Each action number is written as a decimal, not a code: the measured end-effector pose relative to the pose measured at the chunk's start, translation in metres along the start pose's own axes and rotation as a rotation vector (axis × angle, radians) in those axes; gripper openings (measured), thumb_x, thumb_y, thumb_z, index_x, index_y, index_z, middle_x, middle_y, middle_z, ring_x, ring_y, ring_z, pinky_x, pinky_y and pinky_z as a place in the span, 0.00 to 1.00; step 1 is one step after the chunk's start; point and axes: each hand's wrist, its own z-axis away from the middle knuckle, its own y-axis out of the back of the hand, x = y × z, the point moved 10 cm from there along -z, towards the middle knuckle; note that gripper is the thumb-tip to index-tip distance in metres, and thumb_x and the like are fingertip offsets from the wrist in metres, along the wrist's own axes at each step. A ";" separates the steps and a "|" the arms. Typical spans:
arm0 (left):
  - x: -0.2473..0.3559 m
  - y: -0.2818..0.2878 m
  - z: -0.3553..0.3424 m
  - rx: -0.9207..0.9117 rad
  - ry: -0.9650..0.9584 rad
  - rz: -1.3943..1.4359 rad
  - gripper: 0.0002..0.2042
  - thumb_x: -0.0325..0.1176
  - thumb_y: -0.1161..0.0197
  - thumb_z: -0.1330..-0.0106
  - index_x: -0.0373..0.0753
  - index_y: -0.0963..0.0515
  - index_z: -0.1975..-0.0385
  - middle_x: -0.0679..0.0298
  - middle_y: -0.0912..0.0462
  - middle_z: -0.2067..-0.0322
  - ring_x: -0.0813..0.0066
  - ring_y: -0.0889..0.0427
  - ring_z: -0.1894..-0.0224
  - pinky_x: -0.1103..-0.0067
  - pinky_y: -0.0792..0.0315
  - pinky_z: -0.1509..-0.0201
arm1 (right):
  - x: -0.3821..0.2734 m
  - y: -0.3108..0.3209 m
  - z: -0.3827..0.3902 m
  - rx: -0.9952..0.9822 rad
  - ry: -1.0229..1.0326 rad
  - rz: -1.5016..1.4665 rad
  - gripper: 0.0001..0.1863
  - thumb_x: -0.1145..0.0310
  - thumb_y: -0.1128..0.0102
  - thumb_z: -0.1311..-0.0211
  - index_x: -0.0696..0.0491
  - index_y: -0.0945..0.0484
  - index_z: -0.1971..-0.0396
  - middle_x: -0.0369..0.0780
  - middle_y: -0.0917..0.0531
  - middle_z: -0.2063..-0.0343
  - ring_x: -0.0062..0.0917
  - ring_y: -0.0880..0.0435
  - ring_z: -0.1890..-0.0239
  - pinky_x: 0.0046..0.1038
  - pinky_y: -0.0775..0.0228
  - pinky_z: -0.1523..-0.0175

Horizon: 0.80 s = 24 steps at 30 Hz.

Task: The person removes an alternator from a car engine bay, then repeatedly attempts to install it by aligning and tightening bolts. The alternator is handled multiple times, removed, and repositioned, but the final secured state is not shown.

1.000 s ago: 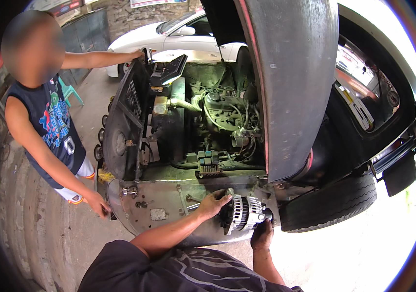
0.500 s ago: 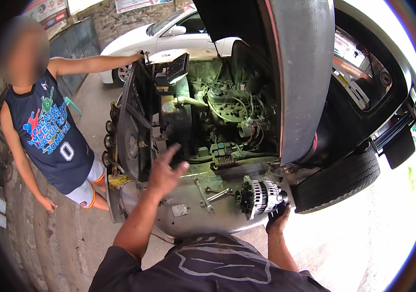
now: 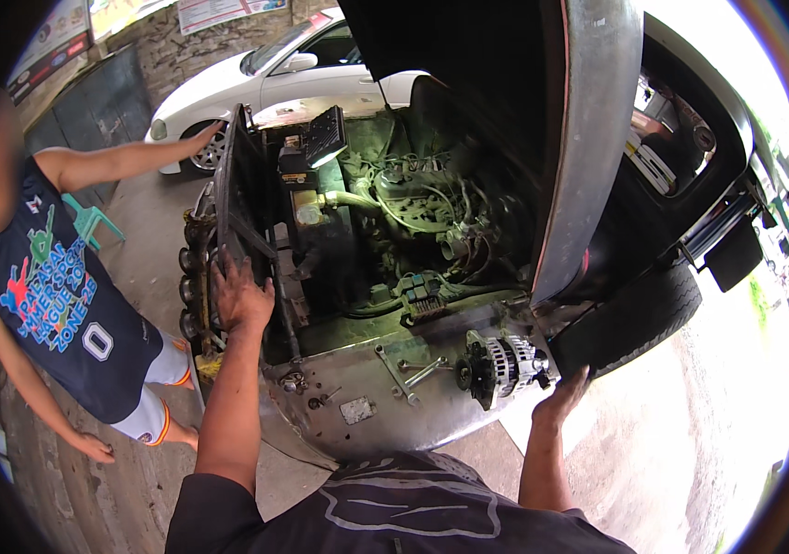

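An alternator [image 3: 503, 369] with a silver ribbed case and black pulley lies on the metal fender [image 3: 431, 420]. Just right of it is my right hand [image 3: 562, 399], empty, with fingers stretched out; whether it still touches the alternator I cannot tell. My left hand [image 3: 245, 297], its fingers spread, lies against the dark front panel [image 3: 246, 198] of the engine bay. Between my arms, two wrenches [image 3: 397, 377] rest on the fender. Small bolts [image 3: 322, 400] and a pale flat piece [image 3: 355, 410] are left of them.
A co-worker [image 3: 71, 295] stands left, an arm stretched to the front panel's top. A flat work light [image 3: 326, 137] shines over the engine [image 3: 413, 189]. The raised hood [image 3: 588, 148] stands right, above a tire [image 3: 639, 323]. Behind are a white car [image 3: 274, 78] and a green chair [image 3: 91, 222].
My left hand has swung left and down onto the front panel. My right hand has come out from under the alternator's right end. The view has shifted, with the co-worker farther left.
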 end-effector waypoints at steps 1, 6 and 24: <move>-0.001 0.000 0.001 -0.008 0.005 -0.005 0.32 0.51 0.31 0.34 0.47 0.23 0.30 0.54 0.45 0.19 0.44 0.43 0.20 0.60 0.36 0.22 | -0.010 -0.023 0.009 0.001 -0.032 -0.095 0.42 0.41 0.47 0.22 0.53 0.43 0.22 0.45 0.34 0.24 0.34 0.37 0.23 0.43 0.55 0.20; -0.001 0.004 0.007 0.020 -0.007 -0.026 0.30 0.50 0.32 0.34 0.48 0.21 0.32 0.56 0.44 0.20 0.45 0.43 0.20 0.60 0.36 0.22 | -0.045 -0.177 0.144 -0.752 -0.441 -0.334 0.34 0.41 0.52 0.19 0.40 0.40 0.21 0.43 0.28 0.28 0.39 0.30 0.28 0.49 0.37 0.27; -0.003 0.008 0.008 0.055 -0.006 0.048 0.28 0.49 0.29 0.36 0.48 0.18 0.36 0.57 0.41 0.20 0.45 0.40 0.22 0.58 0.33 0.26 | -0.169 -0.008 -0.092 -0.002 0.213 -0.007 0.41 0.39 0.56 0.21 0.44 0.49 0.18 0.41 0.42 0.20 0.43 0.41 0.21 0.51 0.47 0.22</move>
